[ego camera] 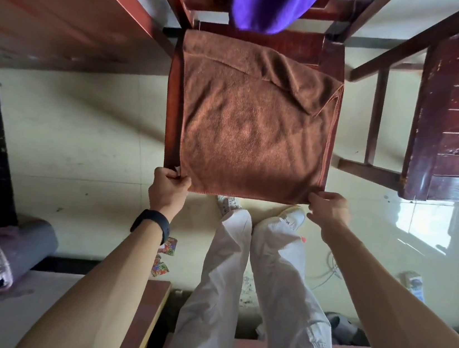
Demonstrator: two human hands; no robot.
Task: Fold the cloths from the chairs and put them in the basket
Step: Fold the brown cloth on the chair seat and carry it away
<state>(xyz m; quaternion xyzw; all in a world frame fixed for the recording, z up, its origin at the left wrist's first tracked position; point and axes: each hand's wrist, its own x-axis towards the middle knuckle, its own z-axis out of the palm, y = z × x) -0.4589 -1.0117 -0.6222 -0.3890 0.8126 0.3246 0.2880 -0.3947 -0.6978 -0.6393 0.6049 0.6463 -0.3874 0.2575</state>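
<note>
A: How does the brown cloth [252, 124] lie?
B: Flat on the chair seat [174, 108], with its longer side running from the front edge to the backrest and its far right corner rumpled.
A: And the hands?
B: The left hand [169, 188] pinches the near left corner and the right hand [327, 210] the near right, fingers curled.

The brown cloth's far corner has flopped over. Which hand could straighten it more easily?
Probably right: the right hand pinches the brown cloth on the same side as the flopped corner; the left hand, holding the opposite corner, would reach across.
</note>
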